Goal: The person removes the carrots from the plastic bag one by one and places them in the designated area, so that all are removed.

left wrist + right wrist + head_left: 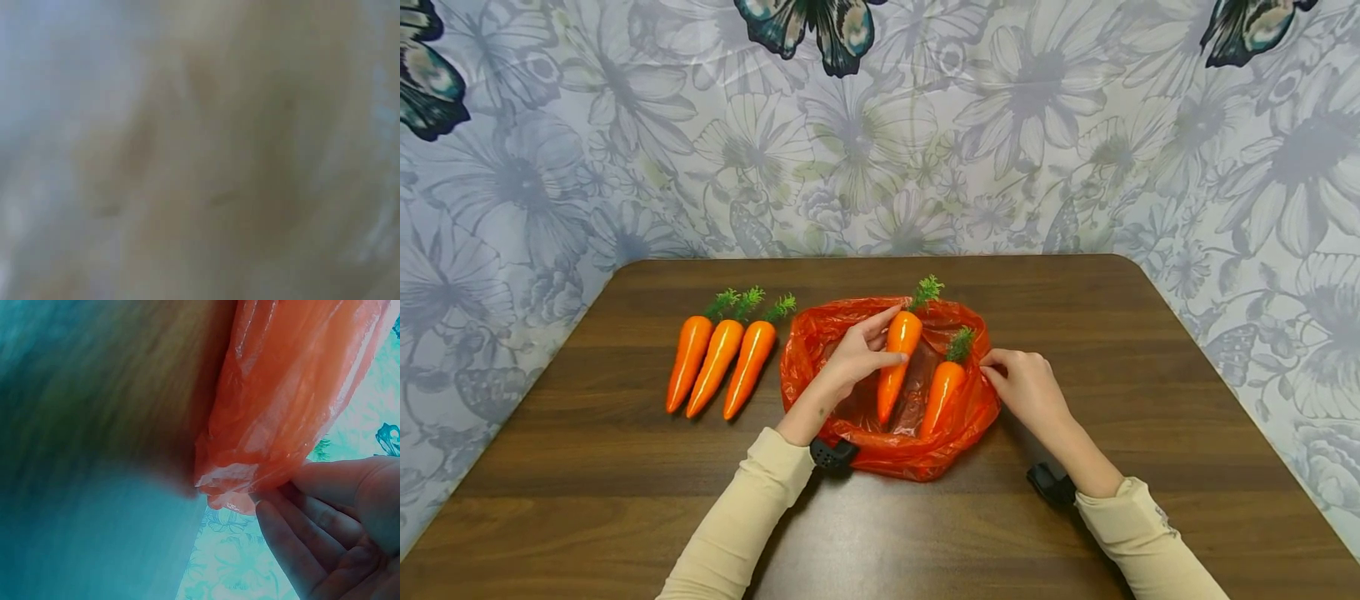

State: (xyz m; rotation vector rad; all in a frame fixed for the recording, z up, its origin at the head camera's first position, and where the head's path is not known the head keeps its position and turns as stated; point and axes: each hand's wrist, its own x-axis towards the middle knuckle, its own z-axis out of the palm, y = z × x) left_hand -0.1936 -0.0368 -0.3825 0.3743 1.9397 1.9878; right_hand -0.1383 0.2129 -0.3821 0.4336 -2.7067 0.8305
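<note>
An orange carrot (pixel 900 337) with a green top is pinched between the thumb and fingers of my left hand (pixel 853 357), over the mouth of a red plastic bag (pixel 803 346). The bag sits wide with its rim spread. A second carrot (pixel 944 387) lies inside, on the bag's right side. At the right rim, my right hand (pixel 1028 385) pinches the plastic between thumb and fingertips. The right wrist view shows the red film (pixel 281 394) bunched at those fingertips. Everything in the left wrist view is blurred.
Three more carrots (pixel 718 367) lie side by side on the brown wooden table (pixel 587 467), left of the bag. Behind the table's far edge stands a floral wall (pixel 910 167) with butterfly decorations (pixel 820 33). Each wrist carries a black camera (pixel 1051 485).
</note>
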